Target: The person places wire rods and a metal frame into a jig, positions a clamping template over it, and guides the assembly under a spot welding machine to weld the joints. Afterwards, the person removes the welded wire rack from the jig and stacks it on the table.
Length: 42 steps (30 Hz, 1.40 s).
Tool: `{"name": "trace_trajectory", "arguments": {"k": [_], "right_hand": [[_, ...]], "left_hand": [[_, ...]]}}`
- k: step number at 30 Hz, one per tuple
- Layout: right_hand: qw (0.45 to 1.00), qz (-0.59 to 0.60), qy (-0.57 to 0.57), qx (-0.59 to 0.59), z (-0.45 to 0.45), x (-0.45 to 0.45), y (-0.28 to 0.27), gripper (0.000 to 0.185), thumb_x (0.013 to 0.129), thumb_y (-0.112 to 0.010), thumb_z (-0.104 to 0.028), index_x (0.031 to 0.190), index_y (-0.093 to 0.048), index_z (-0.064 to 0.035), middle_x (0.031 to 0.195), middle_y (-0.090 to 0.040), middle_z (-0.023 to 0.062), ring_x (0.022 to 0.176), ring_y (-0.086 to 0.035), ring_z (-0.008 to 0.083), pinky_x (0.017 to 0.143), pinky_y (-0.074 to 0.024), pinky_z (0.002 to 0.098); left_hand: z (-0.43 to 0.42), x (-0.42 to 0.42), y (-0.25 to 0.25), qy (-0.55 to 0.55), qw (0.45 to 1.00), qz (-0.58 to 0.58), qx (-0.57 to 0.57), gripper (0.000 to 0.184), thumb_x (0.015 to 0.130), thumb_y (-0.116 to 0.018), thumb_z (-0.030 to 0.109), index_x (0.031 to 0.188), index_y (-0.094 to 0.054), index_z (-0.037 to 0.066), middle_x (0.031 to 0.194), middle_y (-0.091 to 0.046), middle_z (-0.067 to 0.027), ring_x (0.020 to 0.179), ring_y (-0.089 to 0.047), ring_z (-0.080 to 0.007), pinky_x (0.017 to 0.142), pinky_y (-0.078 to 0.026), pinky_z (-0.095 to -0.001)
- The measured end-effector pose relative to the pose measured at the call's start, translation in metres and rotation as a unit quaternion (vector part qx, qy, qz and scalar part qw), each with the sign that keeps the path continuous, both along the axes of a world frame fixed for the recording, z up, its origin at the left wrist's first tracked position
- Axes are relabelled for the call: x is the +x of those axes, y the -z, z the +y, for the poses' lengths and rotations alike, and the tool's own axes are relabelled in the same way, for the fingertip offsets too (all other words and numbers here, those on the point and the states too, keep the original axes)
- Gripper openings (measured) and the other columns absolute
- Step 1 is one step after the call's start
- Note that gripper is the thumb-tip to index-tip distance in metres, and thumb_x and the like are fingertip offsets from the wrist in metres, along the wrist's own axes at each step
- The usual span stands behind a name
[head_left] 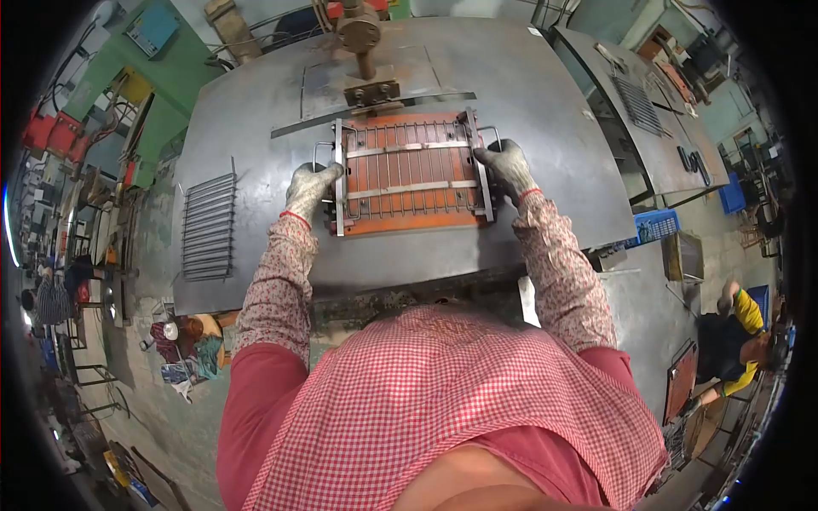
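Note:
A jig (417, 224) with an orange-red board lies on the metal table under the machine head. Thin metal rods run lengthwise across it, crossed by two flat bars, with steel rails along both sides. My left hand (312, 189), in a light knitted glove, is closed around the handle at the jig's left side. On the opposite side, my gloved right hand (509, 167) grips the other handle, its thumb against the side rail. The machine head (371, 92) stands just beyond the jig's far edge. Palms and some fingers are hidden.
A wire rack (209, 226) lies on the table's left part. Another wire rack (637, 106) rests on the side table at right. A blue basket (654, 226) sits beside the table's right edge. At far right, a person (731, 341) in yellow sleeves works. A green cabinet (128, 81) stands back left.

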State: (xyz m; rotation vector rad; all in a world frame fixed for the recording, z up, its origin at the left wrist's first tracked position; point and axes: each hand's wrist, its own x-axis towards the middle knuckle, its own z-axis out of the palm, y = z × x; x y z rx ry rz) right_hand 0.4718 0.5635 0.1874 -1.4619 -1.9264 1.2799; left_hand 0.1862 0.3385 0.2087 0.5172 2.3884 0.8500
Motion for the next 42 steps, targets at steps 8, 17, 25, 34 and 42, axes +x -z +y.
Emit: {"name": "trace_trajectory", "arguments": {"k": [8,17,25,34,42], "right_hand": [[0.999,-0.035,-0.034,-0.011,0.053,-0.058,0.004,0.052,0.078,-0.073,-0.035,0.106,-0.059,0.007,0.087,-0.066,0.0178,0.072,-0.064,0.0266,0.062,-0.052,0.0386],[0.996,-0.029,-0.027,-0.078,0.074,-0.053,-0.006,0.047,0.078,-0.074,-0.036,0.102,-0.06,0.0007,0.074,-0.06,0.0089,0.054,-0.055,0.017,0.048,-0.0459,0.0337],[0.997,-0.028,-0.027,-0.062,0.084,-0.052,0.004,0.046,0.081,-0.07,-0.033,0.11,-0.06,0.0016,0.088,-0.065,0.0115,0.071,-0.062,0.0208,0.061,-0.051,0.0344],[0.998,-0.03,-0.025,-0.053,0.081,-0.052,0.003,0.043,0.081,-0.07,-0.033,0.106,-0.061,0.0017,0.086,-0.065,0.0111,0.07,-0.06,0.02,0.062,-0.0496,0.0345],[0.998,-0.054,-0.026,-0.015,0.083,-0.061,0.016,0.043,0.08,-0.073,-0.039,0.097,-0.061,-0.0015,0.079,-0.061,0.0078,0.064,-0.056,0.0161,0.055,-0.0449,0.0326]], "left_hand": [[0.026,-0.045,0.008,0.003,0.999,0.004,0.053,0.055,0.071,-0.073,0.046,0.095,-0.064,-0.003,0.086,-0.07,-0.0152,0.077,-0.068,-0.0248,0.078,-0.051,-0.0364],[0.052,-0.056,0.021,0.047,0.999,-0.003,0.0,0.072,0.071,-0.068,0.054,0.108,-0.061,-0.007,0.1,-0.068,-0.0224,0.098,-0.065,-0.0348,0.088,-0.048,-0.0386],[0.054,-0.033,-0.006,0.015,1.0,-0.003,-0.01,0.066,0.071,-0.067,0.051,0.107,-0.061,-0.005,0.094,-0.068,-0.0206,0.089,-0.066,-0.0318,0.084,-0.049,-0.0384],[0.052,-0.039,0.008,0.026,1.0,-0.018,0.002,0.07,0.071,-0.067,0.053,0.108,-0.06,-0.006,0.098,-0.067,-0.0225,0.095,-0.065,-0.0339,0.086,-0.048,-0.0399],[0.045,-0.051,0.006,0.042,0.999,0.016,0.014,0.067,0.072,-0.068,0.054,0.1,-0.063,-0.006,0.088,-0.069,-0.0197,0.085,-0.067,-0.032,0.082,-0.049,-0.039]]}}
